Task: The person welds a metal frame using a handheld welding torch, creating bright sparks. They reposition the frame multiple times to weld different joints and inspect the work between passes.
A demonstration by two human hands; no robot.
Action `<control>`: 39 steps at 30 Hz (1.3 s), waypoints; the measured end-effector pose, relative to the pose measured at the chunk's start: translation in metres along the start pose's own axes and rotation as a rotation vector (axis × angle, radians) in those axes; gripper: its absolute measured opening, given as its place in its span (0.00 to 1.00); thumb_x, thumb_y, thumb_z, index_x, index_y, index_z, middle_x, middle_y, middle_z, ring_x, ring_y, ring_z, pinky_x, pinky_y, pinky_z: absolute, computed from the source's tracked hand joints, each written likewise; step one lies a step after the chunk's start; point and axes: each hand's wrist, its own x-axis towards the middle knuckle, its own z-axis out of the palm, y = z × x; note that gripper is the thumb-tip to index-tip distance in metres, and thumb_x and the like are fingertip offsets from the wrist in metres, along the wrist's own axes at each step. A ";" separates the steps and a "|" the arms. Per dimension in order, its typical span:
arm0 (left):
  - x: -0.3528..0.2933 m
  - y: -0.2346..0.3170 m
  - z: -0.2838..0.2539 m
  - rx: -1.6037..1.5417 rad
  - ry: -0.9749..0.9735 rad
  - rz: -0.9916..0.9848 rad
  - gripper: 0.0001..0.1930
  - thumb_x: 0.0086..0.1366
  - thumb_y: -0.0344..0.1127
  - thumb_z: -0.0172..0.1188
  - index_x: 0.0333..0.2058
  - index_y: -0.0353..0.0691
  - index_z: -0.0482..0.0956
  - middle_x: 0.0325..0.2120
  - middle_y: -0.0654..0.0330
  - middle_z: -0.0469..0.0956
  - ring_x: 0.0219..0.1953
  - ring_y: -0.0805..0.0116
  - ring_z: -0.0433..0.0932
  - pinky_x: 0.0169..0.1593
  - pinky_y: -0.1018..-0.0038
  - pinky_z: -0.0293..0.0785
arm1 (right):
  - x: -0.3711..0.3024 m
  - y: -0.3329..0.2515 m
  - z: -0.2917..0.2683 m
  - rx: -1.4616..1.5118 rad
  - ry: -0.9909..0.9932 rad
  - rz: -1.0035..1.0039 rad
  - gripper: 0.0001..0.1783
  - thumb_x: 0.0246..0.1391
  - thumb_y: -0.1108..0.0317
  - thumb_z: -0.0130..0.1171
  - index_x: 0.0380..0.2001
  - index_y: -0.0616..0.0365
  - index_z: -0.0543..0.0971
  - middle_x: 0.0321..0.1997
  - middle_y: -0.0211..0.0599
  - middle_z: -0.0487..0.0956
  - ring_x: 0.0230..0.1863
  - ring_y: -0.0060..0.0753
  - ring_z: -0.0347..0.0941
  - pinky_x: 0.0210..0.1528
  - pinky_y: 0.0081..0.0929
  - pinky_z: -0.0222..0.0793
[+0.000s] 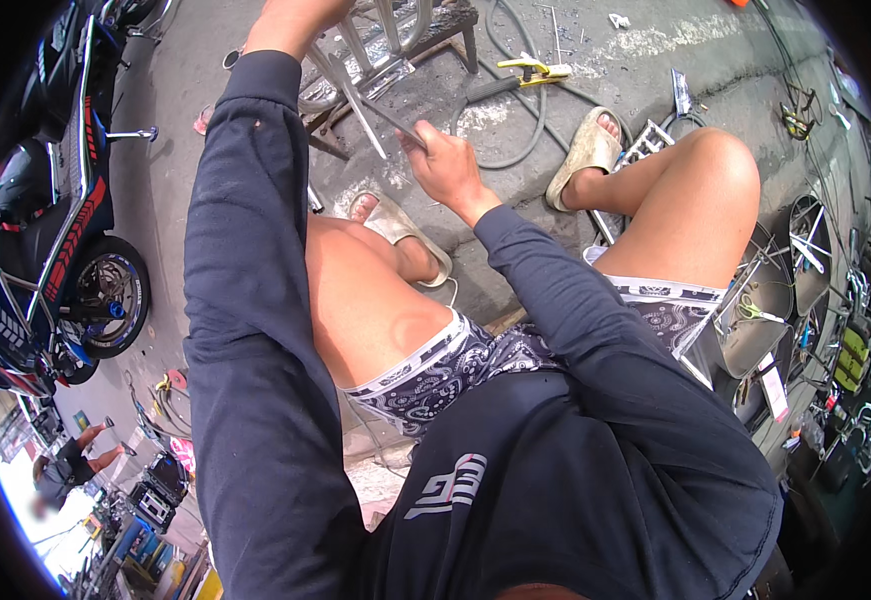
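My right hand (447, 172) is closed around the end of a thin dark grey metal rod (383, 117), which points up and left toward the metalwork. My left hand (300, 18) reaches to the top edge, where its fingers are cut off from view. Beside it are curved silvery metal tubes (387, 28) on a low metal stand (470, 48). A paler straight bar (365, 125) slants down from that metalwork, close to the rod. To the right of the stand, a yellow welding electrode holder (533, 73) with a black handle lies on the ground.
Grey cable (525, 150) loops across the concrete between the stand and my sandalled feet. A motorbike (75, 260) stands at the left. Metal basins (755, 345), scissors (755, 309) and assorted tools crowd the right side. Another person (60, 475) is at the far lower left.
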 end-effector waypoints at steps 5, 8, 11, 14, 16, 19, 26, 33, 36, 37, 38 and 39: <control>-0.005 0.002 -0.007 -0.083 -0.065 0.026 0.19 0.68 0.44 0.70 0.51 0.38 0.86 0.41 0.41 0.87 0.45 0.43 0.87 0.49 0.55 0.82 | -0.014 -0.005 0.015 -0.113 -0.181 0.048 0.11 0.66 0.60 0.62 0.41 0.57 0.77 0.32 0.57 0.85 0.38 0.71 0.82 0.42 0.64 0.78; -0.005 0.010 -0.009 -0.072 -0.055 0.010 0.18 0.69 0.44 0.70 0.51 0.38 0.86 0.39 0.42 0.87 0.44 0.43 0.87 0.48 0.55 0.82 | -0.005 -0.011 0.017 -0.112 -0.148 0.042 0.13 0.66 0.59 0.60 0.43 0.59 0.78 0.32 0.62 0.85 0.39 0.72 0.83 0.44 0.63 0.78; -0.006 0.014 -0.011 -0.099 -0.114 -0.078 0.18 0.69 0.44 0.69 0.50 0.37 0.87 0.38 0.42 0.87 0.42 0.44 0.87 0.47 0.55 0.82 | 0.000 -0.016 0.013 -0.128 -0.184 0.076 0.14 0.67 0.59 0.60 0.43 0.60 0.78 0.32 0.62 0.85 0.40 0.72 0.83 0.45 0.63 0.79; -0.012 0.013 -0.014 -0.148 -0.072 -0.021 0.17 0.70 0.44 0.69 0.48 0.37 0.87 0.37 0.42 0.87 0.41 0.44 0.87 0.46 0.55 0.81 | 0.005 -0.016 0.010 -0.174 -0.200 0.090 0.13 0.67 0.59 0.60 0.43 0.59 0.78 0.32 0.62 0.85 0.40 0.73 0.83 0.44 0.62 0.79; -0.013 0.013 -0.014 -0.145 -0.039 0.021 0.16 0.70 0.43 0.68 0.48 0.37 0.87 0.37 0.42 0.87 0.40 0.44 0.87 0.46 0.55 0.81 | 0.007 -0.014 0.010 -0.128 -0.160 0.042 0.13 0.67 0.59 0.60 0.42 0.59 0.78 0.33 0.62 0.85 0.40 0.73 0.83 0.44 0.61 0.79; -0.013 0.014 -0.011 -0.104 -0.008 0.033 0.15 0.70 0.42 0.68 0.47 0.37 0.87 0.36 0.42 0.87 0.39 0.44 0.87 0.45 0.56 0.81 | 0.007 -0.006 0.010 -0.097 -0.120 -0.008 0.13 0.68 0.59 0.60 0.41 0.59 0.79 0.32 0.63 0.84 0.40 0.73 0.83 0.43 0.61 0.79; -0.009 0.010 -0.012 -0.199 -0.071 -0.045 0.15 0.70 0.43 0.68 0.46 0.38 0.87 0.35 0.42 0.86 0.38 0.41 0.86 0.44 0.54 0.80 | -0.008 -0.012 0.005 0.110 -0.027 0.056 0.19 0.72 0.54 0.58 0.40 0.63 0.79 0.29 0.62 0.83 0.38 0.71 0.82 0.41 0.58 0.76; -0.011 -0.007 -0.006 -0.130 -0.034 -0.006 0.15 0.71 0.45 0.67 0.45 0.38 0.86 0.35 0.41 0.86 0.39 0.38 0.85 0.43 0.52 0.80 | 0.007 -0.005 0.002 0.288 -0.123 0.297 0.32 0.75 0.42 0.53 0.36 0.66 0.81 0.25 0.55 0.81 0.27 0.55 0.75 0.38 0.50 0.73; -0.014 -0.014 0.000 -0.091 0.061 0.036 0.16 0.70 0.45 0.68 0.45 0.38 0.86 0.36 0.40 0.85 0.40 0.37 0.84 0.43 0.51 0.80 | 0.002 0.004 0.007 0.317 -0.122 0.256 0.33 0.74 0.41 0.54 0.35 0.67 0.80 0.25 0.57 0.79 0.28 0.62 0.72 0.37 0.50 0.72; -0.014 -0.017 0.000 -0.069 0.063 0.051 0.17 0.70 0.46 0.69 0.45 0.38 0.86 0.36 0.43 0.87 0.39 0.42 0.87 0.44 0.54 0.80 | 0.002 0.011 0.007 0.239 -0.165 0.257 0.32 0.74 0.41 0.55 0.36 0.66 0.80 0.26 0.61 0.79 0.31 0.67 0.75 0.37 0.53 0.71; -0.015 -0.020 0.001 -0.054 0.048 0.042 0.20 0.70 0.51 0.67 0.49 0.41 0.85 0.36 0.45 0.87 0.40 0.43 0.87 0.45 0.56 0.80 | -0.001 0.019 0.008 0.163 -0.185 0.249 0.32 0.73 0.41 0.55 0.37 0.66 0.80 0.27 0.64 0.79 0.34 0.72 0.78 0.37 0.55 0.71; -0.015 -0.022 0.000 -0.043 0.035 0.039 0.24 0.71 0.57 0.66 0.53 0.44 0.84 0.36 0.47 0.87 0.41 0.45 0.87 0.45 0.57 0.80 | -0.008 0.030 0.006 0.145 -0.177 0.242 0.31 0.74 0.42 0.54 0.37 0.65 0.79 0.28 0.65 0.80 0.38 0.75 0.79 0.40 0.57 0.73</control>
